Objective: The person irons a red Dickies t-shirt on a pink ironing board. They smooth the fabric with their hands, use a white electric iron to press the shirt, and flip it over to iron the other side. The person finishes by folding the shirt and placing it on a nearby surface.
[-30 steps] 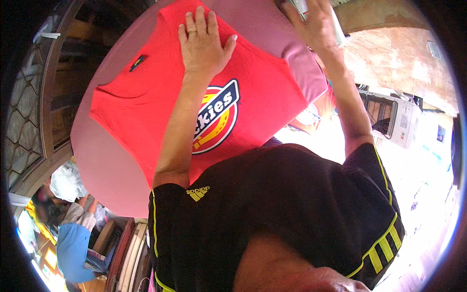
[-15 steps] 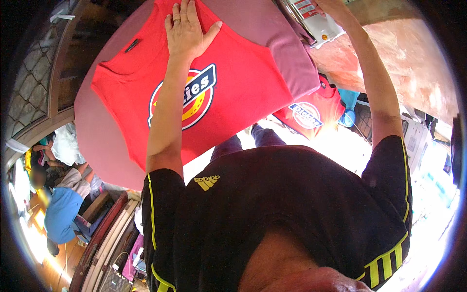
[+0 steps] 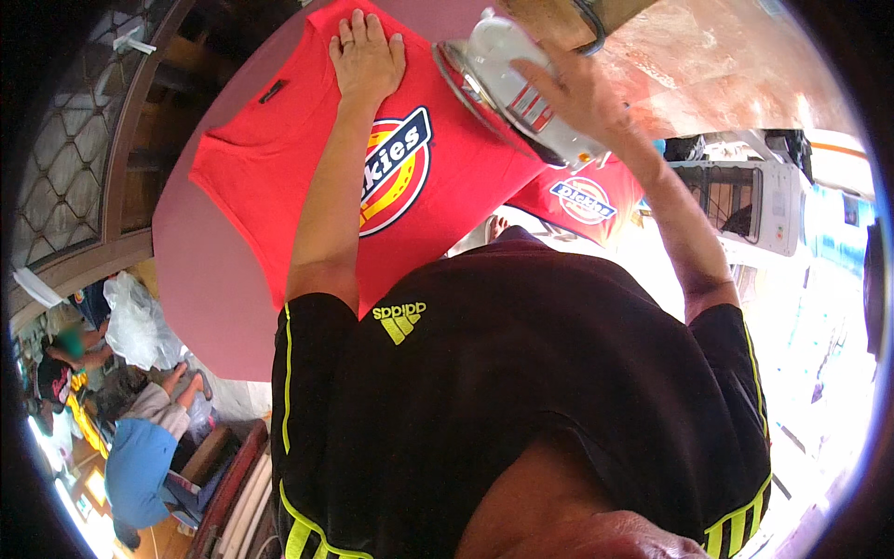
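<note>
A red tank top (image 3: 466, 172) with a round printed emblem lies spread over a pink padded board (image 3: 200, 298). My left hand (image 3: 368, 63) rests flat on its upper part, fingers stretched out. In my right hand (image 3: 589, 101) is a white clothes iron (image 3: 507, 56), gripped from its right side. The iron is over the right part of the tank top; whether its soleplate touches the cloth I cannot tell. Beyond the board's right edge, a second red garment (image 3: 619, 186) with a similar emblem is partly hidden behind the iron and my right arm.
A dark cord (image 3: 591, 23) curves behind the iron. To the right stands a white boxy appliance (image 3: 780, 205). A metal grille door (image 3: 58, 168) borders the left side. At the lower left are a clear plastic bag (image 3: 140, 321) and people, one in blue (image 3: 140, 461).
My right hand has brought the iron leftward from the board's far right edge to over the tank top. My left hand stays flat on the cloth. The view has shifted slightly.
</note>
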{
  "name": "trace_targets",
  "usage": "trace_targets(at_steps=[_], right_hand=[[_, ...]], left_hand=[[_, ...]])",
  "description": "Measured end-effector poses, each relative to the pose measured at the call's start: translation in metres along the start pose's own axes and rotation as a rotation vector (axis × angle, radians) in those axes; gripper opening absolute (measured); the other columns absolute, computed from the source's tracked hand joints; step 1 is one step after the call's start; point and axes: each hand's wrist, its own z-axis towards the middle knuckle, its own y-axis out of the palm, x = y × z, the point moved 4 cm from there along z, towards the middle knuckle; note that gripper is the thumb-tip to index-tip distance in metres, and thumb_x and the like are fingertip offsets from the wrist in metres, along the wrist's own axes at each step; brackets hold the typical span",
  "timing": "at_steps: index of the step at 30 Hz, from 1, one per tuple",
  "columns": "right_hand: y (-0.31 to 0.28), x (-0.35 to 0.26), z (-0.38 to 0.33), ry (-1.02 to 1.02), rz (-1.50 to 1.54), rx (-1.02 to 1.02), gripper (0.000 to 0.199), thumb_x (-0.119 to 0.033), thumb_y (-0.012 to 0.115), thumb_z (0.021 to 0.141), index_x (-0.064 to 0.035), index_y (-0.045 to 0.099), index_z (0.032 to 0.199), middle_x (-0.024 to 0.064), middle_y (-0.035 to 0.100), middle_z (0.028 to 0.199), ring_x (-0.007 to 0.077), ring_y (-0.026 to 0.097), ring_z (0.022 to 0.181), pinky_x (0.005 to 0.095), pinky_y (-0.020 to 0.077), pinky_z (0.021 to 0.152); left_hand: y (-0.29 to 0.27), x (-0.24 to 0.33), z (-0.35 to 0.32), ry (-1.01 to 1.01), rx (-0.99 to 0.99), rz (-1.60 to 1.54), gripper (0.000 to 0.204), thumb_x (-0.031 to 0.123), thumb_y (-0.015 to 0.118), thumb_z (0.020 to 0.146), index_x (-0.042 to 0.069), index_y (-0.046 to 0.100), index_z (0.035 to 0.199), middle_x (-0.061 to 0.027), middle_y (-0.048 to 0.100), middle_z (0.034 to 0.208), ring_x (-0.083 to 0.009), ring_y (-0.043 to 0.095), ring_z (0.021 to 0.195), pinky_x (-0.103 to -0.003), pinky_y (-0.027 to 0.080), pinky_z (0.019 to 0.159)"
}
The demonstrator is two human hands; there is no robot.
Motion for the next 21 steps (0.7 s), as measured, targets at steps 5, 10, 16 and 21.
trace_targets(at_steps=[5,10,16,21], right_hand=[[0.032,-0.015,-0.018,0.17,0.016,-0.078,0.035,-0.035,0.063,0.095,-0.0036,0.063,0.109,0.022,0.069,0.083,0.0351,0.07,0.07,0.0439,0.0557,0.063],[0.048,-0.026,0.019,0.266,-0.014,-0.063,0.032,-0.028,0.064,0.095,-0.0004,0.058,0.111,0.0257,0.068,0.09,0.0405,0.069,0.081,0.0448,0.0544,0.068],[0.039,-0.037,0.01,0.161,-0.077,0.017,0.035,-0.03,0.062,0.096,-0.0007,0.056,0.115,0.0262,0.068,0.092,0.0405,0.07,0.082,0.0463,0.0546,0.067],[0.041,-0.028,0.009,0.163,-0.114,-0.006,0.038,-0.032,0.06,0.098,-0.0009,0.055,0.12,0.0264,0.068,0.084,0.0392,0.071,0.079,0.0458,0.0547,0.066]], left_hand=[[-0.008,-0.014,0.002,0.058,0.049,0.121,0.061,0.043,0.046,0.097,0.004,0.044,0.143,-0.0167,0.038,0.153,-0.0368,0.032,0.142,-0.055,0.025,0.114],[-0.017,-0.034,0.009,0.001,-0.004,0.153,0.061,0.043,0.04,0.1,0.005,0.041,0.147,-0.0119,0.034,0.157,-0.0318,0.025,0.147,-0.06,0.02,0.115],[-0.012,-0.037,0.005,0.003,0.064,0.125,0.059,0.043,0.042,0.099,0.006,0.043,0.145,-0.0125,0.038,0.154,-0.0322,0.027,0.146,-0.062,0.02,0.114],[-0.017,-0.034,0.01,-0.001,0.12,0.104,0.055,0.04,0.045,0.098,0.009,0.047,0.143,-0.0106,0.039,0.153,-0.0307,0.031,0.144,-0.063,0.022,0.112]])
